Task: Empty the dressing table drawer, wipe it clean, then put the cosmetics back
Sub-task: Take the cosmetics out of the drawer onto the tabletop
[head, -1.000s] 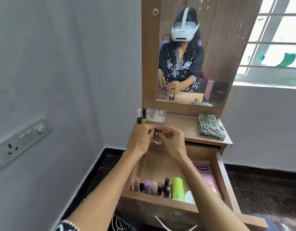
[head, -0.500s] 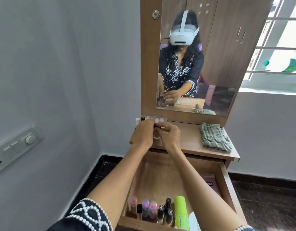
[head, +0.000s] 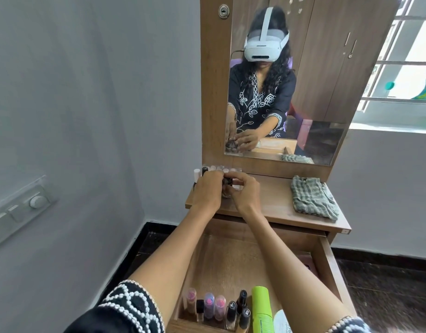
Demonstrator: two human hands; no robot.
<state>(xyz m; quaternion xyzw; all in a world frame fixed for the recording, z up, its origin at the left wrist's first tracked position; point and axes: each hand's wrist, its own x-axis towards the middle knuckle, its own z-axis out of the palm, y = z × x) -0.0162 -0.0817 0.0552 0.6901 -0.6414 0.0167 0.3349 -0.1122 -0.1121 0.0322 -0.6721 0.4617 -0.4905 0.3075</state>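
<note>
Both hands moving forward, lowering small bottle (head: 227,188) onto surface (head: 274,203) left of cloth (head: 311,197). Left hand (head: 208,191) and right hand (head: 245,192) pinching it. Glass likely fragile, slippery; gripping cap safest. Drawer (head: 327,267) holding more.

you'll find no lettering clear enough to read here. the caps of two black nail polish bottles (head: 231,313) in the drawer (head: 332,267) carry small white marks, too blurred to make out, as does the white tube (head: 281,323).
</note>
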